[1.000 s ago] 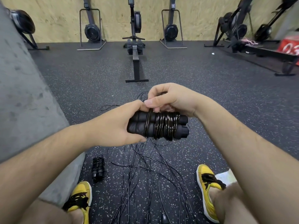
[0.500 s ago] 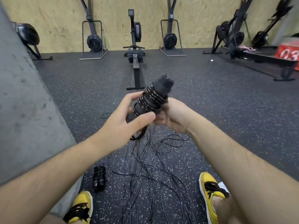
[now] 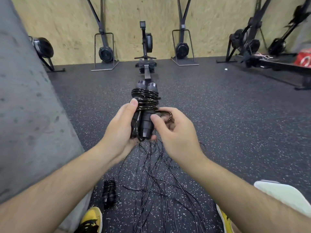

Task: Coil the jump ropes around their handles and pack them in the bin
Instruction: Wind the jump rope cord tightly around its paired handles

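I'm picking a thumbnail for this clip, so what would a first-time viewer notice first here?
Centre frame, the left hand grips a pair of black jump rope handles half wound with cord, while the right hand holds a cord loop beside them. Below, a tangle of loose ropes sprawls over the speckled floor, with one finished coil lying near the left yellow shoe.

Bare left forearm (image 3: 64, 185) and right forearm (image 3: 244, 187) converge toward the far centre. The left hand (image 3: 121, 130) grips the black rope-wound pair of handles (image 3: 144, 106) from the left. The right hand (image 3: 175, 132) pinches it, thumb on top and fingers curled.
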Available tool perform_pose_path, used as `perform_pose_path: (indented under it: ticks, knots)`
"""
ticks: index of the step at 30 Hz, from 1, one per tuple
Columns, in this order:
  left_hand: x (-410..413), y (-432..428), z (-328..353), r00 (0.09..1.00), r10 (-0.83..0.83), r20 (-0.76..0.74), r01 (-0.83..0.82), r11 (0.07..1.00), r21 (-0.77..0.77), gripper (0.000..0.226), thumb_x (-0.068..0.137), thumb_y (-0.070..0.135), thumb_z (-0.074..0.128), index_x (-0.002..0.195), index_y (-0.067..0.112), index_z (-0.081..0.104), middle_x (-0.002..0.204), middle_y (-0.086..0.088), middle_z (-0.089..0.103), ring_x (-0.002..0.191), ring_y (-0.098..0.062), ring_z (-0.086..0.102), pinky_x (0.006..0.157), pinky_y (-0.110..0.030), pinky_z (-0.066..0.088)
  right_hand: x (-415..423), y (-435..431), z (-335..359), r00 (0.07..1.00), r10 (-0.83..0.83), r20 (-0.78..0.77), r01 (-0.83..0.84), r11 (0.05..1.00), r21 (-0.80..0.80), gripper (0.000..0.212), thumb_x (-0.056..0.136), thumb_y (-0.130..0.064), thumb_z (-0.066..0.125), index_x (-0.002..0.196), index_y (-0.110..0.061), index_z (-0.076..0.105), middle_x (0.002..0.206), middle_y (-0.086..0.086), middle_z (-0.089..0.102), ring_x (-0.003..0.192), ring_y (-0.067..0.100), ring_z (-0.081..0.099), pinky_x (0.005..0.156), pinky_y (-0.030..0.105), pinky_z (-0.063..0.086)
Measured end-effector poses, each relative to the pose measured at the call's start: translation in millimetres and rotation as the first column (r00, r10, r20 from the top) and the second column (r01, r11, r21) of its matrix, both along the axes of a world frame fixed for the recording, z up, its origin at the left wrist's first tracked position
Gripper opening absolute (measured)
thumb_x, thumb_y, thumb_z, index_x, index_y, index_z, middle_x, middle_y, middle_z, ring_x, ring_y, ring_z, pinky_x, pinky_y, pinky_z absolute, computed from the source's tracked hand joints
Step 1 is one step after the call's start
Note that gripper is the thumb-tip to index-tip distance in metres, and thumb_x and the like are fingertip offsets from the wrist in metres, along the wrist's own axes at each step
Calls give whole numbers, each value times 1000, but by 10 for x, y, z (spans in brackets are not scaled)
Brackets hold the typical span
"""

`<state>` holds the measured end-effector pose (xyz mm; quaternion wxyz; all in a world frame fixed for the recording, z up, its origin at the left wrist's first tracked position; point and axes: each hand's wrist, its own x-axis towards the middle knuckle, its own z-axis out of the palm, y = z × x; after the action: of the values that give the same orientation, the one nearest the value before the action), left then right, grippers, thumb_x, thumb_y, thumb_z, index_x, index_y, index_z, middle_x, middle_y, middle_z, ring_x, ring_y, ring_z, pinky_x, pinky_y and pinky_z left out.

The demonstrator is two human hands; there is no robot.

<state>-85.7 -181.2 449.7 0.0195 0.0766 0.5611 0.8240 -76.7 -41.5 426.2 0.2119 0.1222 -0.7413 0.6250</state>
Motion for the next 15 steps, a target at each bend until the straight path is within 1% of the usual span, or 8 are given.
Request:
perform_pose_path:
  ticks: [2,5,6,8,9,10,13,15]
  knots:
    - [7,4,-14,1000,14,-23,-14,1000,12,38,105,38,45,137,18,47,113,-12,74,89,-29,74,55,-41,57,39,11,-5,999,30,-12,-31,998,-54,20,94,-17,68,113,-16,65,82,-3,67,64,1,66,70,29,58]
    - [9,15,-22,999,-2,-32,3,1000,23,35,105,39,44,140,33,45,120,-9,72,90,-28,74,55,-42,57,53,39,-19,997,61,-37,-65,991,-115,26,93,-13,69,118,-15,64,95,11,68,73,13,69,72,38,61]
    - [10,19,-16,999,-14,-36,15,1000,28,36,105,39,44,141,37,44,121,-9,72,90,-28,73,55,-42,57,38,44,-34,997,37,-68,-44,995,-93,26,93,-13,70,119,-15,65,99,12,66,77,13,68,71,36,60]
    - [18,23,-7,999,-30,-42,32,999,42,38,105,39,43,143,44,41,120,-6,72,88,-27,73,56,-42,56,42,51,-37,986,-23,-165,16,999,-43,28,91,-9,70,119,-11,67,106,10,56,79,3,62,67,16,55]
    - [26,29,-4,998,-40,-42,42,998,46,38,106,39,42,143,47,41,119,-4,73,85,-25,73,55,-41,56,50,56,-23,973,-42,-228,39,999,-18,29,90,-5,70,119,-6,67,109,10,53,79,0,58,66,10,51]
    - [34,37,-2,998,-53,-45,55,997,47,39,106,38,41,143,49,40,119,-2,73,84,-24,73,55,-40,56,50,67,-19,951,-59,-303,68,997,21,29,90,-1,70,119,-2,67,110,11,52,81,0,56,70,7,48]
    - [55,49,11,992,-115,-53,118,992,55,39,106,40,39,142,51,42,122,-4,72,82,-22,72,54,-38,55,22,101,-35,874,-84,-479,149,984,99,32,88,10,69,119,5,67,107,15,57,85,2,57,83,10,46]
    - [62,47,28,986,-157,-49,160,985,72,40,103,41,41,141,53,44,117,-7,73,79,-25,71,53,-37,55,16,100,-9,882,-90,-462,114,993,25,29,89,9,68,118,4,67,102,13,58,77,8,62,78,15,50]
